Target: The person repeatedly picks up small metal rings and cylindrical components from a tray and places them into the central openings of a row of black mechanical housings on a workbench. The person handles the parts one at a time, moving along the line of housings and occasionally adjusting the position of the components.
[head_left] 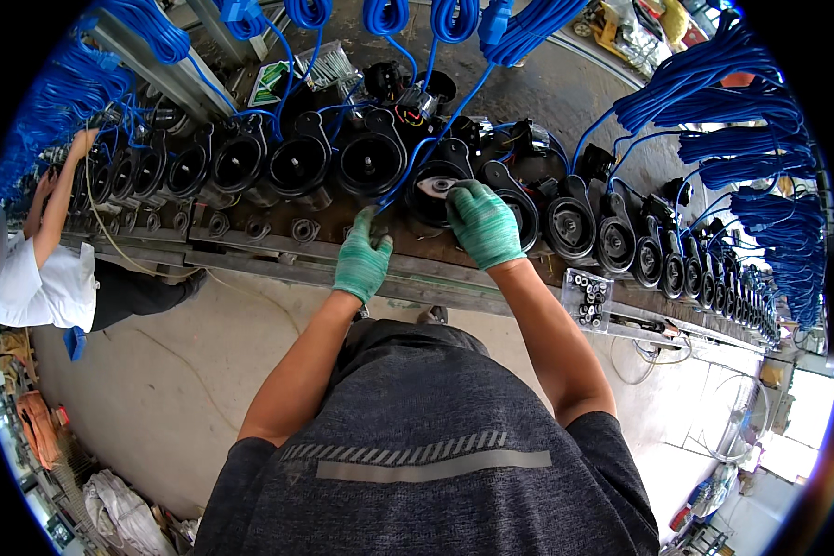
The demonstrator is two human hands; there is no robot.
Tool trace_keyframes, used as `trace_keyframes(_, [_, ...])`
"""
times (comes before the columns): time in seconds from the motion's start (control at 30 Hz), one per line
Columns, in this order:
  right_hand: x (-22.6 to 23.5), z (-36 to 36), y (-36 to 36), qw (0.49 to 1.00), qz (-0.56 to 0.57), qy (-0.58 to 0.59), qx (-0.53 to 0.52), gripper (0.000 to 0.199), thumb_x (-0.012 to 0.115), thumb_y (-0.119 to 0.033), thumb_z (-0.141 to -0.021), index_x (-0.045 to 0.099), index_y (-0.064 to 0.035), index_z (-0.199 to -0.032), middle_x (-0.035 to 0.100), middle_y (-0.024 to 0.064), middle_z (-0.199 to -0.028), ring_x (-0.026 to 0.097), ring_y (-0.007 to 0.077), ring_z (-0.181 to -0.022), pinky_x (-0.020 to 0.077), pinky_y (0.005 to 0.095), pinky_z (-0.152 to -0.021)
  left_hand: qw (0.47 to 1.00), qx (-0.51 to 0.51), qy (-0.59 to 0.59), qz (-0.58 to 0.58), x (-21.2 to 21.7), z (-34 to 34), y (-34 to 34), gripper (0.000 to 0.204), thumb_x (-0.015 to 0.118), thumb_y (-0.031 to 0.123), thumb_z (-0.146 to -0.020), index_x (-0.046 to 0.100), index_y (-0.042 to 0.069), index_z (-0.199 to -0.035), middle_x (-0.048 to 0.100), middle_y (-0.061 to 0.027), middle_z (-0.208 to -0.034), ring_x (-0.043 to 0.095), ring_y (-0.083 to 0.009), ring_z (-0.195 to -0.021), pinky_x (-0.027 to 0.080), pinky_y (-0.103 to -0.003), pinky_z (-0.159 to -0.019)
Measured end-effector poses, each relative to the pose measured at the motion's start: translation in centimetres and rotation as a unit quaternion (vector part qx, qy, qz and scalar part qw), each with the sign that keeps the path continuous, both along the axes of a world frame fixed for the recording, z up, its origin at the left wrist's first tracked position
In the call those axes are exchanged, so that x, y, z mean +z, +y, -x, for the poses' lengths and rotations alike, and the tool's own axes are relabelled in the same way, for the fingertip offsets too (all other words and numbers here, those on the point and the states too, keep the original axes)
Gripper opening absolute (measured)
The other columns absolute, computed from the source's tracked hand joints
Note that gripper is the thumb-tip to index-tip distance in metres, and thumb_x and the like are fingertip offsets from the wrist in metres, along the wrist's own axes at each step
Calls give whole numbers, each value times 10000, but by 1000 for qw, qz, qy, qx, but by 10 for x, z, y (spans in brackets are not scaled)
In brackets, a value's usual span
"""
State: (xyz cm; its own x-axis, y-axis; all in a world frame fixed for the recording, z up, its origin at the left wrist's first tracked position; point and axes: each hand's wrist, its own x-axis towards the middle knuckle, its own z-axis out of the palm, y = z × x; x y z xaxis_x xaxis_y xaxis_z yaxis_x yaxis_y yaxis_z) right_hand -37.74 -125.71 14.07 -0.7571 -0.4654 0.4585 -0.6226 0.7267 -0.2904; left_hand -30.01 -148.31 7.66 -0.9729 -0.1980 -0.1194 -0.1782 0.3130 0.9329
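My right hand [483, 225], in a green glove, closes its fingers at the right edge of a pale oval metal plate [433, 186]. The plate lies in the round opening of a black pump-like housing [424, 211], and the glove hides part of both. To the left, my green-gloved left hand [362, 257] is at the bench edge with thumb and forefinger apart; I see nothing held there. A blue cable [400, 188] passes just beyond its fingertips. Another black housing [372, 165] stands beyond my left hand, its centre showing a small metal shaft end.
Similar black housings [570, 228] line the bench both ways. Blue cable coils [713, 102] hang above and at right. Flanged metal parts [304, 229] lie along the front edge. A clear tray [586, 298] holds small rings. Another person [46, 278] works at far left.
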Motion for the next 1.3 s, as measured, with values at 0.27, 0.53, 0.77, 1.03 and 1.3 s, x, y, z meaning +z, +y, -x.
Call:
trace_keyframes(0.27, [30,-33,15,998,15,-49,37,155,699,-52,-821,671,-28,-972,697,140,-1072,666,354,-945,570,436,-802,994,-4,26,102,-38,21,1,368,655,177,-988,616,52,-1332,742,-182,-991,707,-332,-881,549,-436,-815])
trace_keyframes(0.53, [7,-130,86,946,177,-212,-168,189,693,-16,-876,699,-49,-1062,701,127,-1042,718,293,-836,585,385,-740,989,-36,-99,105,-54,78,12,349,586,378,-1015,732,81,-1124,749,-198,-962,703,-423,-944,544,-508,-852])
trace_keyframes(0.77, [-56,-180,200,875,148,-225,-402,147,687,-57,-899,711,-28,-1041,721,149,-972,705,294,-849,565,394,-760,923,-98,-157,337,-9,90,28,376,510,391,-989,685,181,-1247,703,-206,-1213,651,-439,-1136,533,-553,-959])
trace_keyframes(1.03, [-84,-205,252,843,-7,-184,-505,325,722,-217,-882,680,-51,-1158,692,200,-1161,639,414,-1049,520,509,-924,970,-94,-7,226,-56,94,35,418,609,267,-973,593,109,-1360,665,-206,-1319,626,-421,-1197,512,-514,-981])
trace_keyframes(1.3, [-95,-184,240,842,-131,-233,-469,336,795,-341,-801,686,-80,-982,697,168,-1033,662,391,-979,550,515,-825,977,-97,105,160,-81,27,2,453,556,93,-1028,507,36,-1474,552,-224,-1459,516,-403,-1357,397,-435,-1146])
